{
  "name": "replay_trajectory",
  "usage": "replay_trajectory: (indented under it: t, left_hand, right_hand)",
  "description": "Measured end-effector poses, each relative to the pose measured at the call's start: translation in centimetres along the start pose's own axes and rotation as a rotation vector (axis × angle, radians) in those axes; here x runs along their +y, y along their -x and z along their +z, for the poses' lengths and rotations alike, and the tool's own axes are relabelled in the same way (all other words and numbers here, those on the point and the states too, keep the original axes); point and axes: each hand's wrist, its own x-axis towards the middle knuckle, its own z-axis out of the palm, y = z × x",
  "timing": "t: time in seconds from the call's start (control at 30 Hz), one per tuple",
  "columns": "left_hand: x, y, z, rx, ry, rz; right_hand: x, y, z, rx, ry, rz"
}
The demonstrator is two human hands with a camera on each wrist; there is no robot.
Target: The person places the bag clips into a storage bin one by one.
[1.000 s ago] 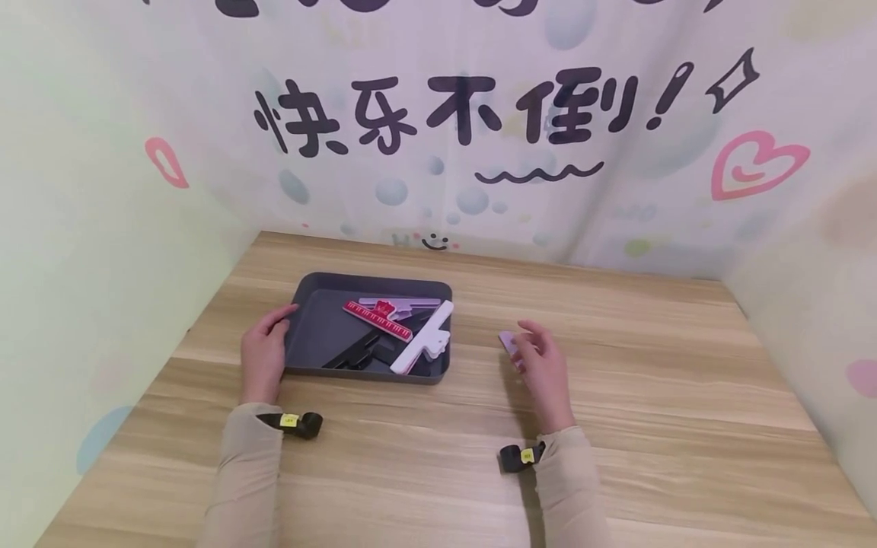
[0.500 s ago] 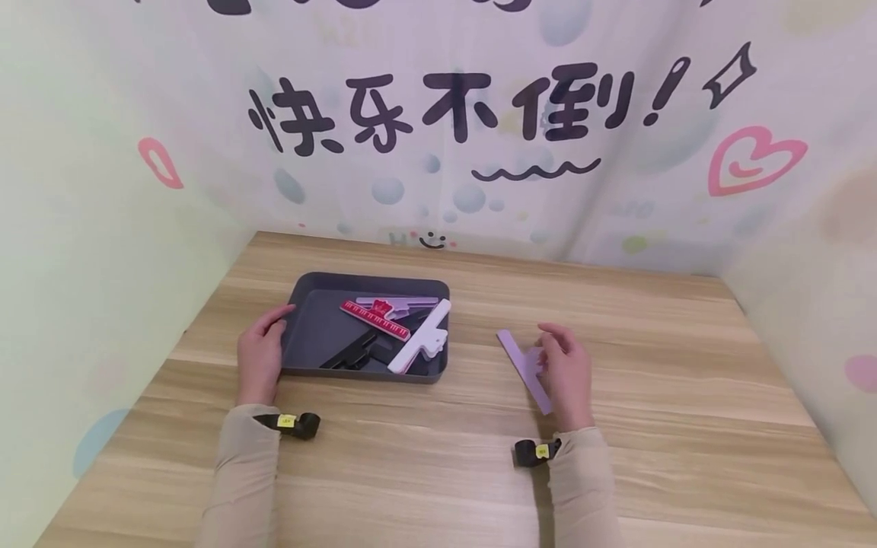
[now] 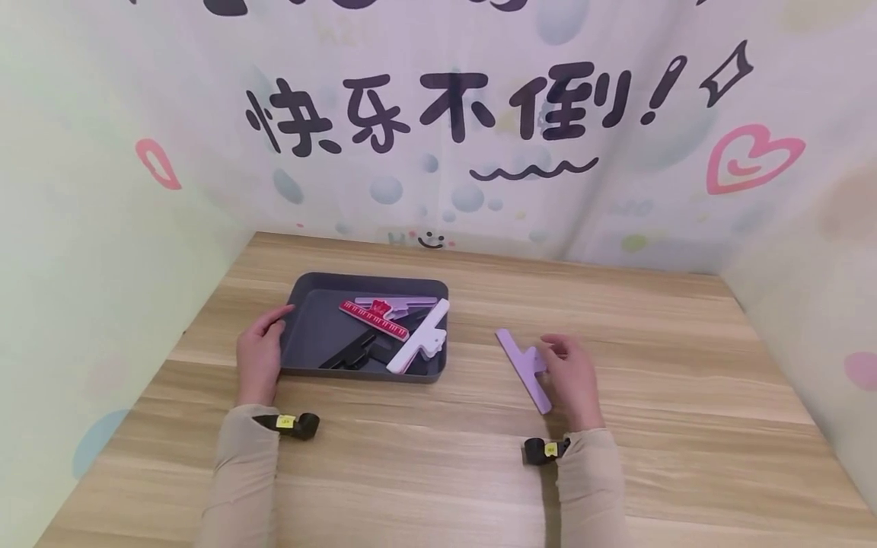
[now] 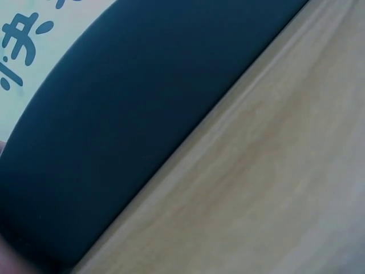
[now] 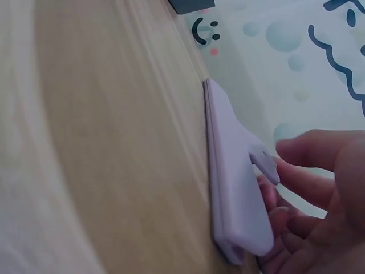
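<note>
On the wooden table lies a lilac bar clip (image 3: 524, 373), its long bar running diagonally. My right hand (image 3: 572, 380) is just right of its short handle, fingers loosely bent. In the right wrist view the thumb (image 5: 308, 147) stands off the clip's handle (image 5: 263, 162), and the other fingers are behind it. My left hand (image 3: 260, 361) holds the left wall of a dark grey tray (image 3: 366, 374). The tray's side (image 4: 137, 114) fills much of the left wrist view. Inside lie a red clip (image 3: 375, 320), a white clip (image 3: 419, 339), a black clip (image 3: 352, 352) and another lilac clip (image 3: 404, 303).
The wooden table (image 3: 411, 472) meets a printed white curtain (image 3: 438, 190) at the back, with pale walls on both sides. Bare tabletop separates the tray from the clip on the right.
My right hand has shifted right off the lilac bar clip, which was mostly hidden under it and now shows whole. The left hand and tray have stayed in place.
</note>
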Motion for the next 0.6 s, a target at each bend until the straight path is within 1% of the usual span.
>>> replay_trajectory:
  t: [0.07, 0.13, 0.2, 0.3, 0.43, 0.6]
  left_hand:
    - [0.0, 0.0, -0.1, 0.001, 0.0, -0.001]
    - [0.0, 0.1, -0.1, 0.001, -0.003, 0.001]
    - [0.0, 0.1, 0.0, -0.002, -0.007, 0.003]
    - [0.0, 0.1, -0.1, -0.002, -0.017, 0.009]
    - [0.0, 0.2, -0.1, 0.001, -0.012, 0.015]
    - [0.0, 0.2, -0.2, -0.001, -0.012, 0.01]
  right_hand:
    - [-0.1, 0.0, 0.0, -0.051, 0.055, -0.012]
    - [-0.3, 0.1, 0.0, -0.091, 0.086, -0.015]
    - [-0.5, 0.3, -0.1, -0.123, 0.113, -0.014]
    - [-1.0, 0.4, -0.3, -0.162, 0.182, -0.03]
    - [-1.4, 0.6, -0.3, -0.199, 0.283, -0.068]
    - [-1.6, 0.8, -0.2, -0.212, 0.312, -0.086]
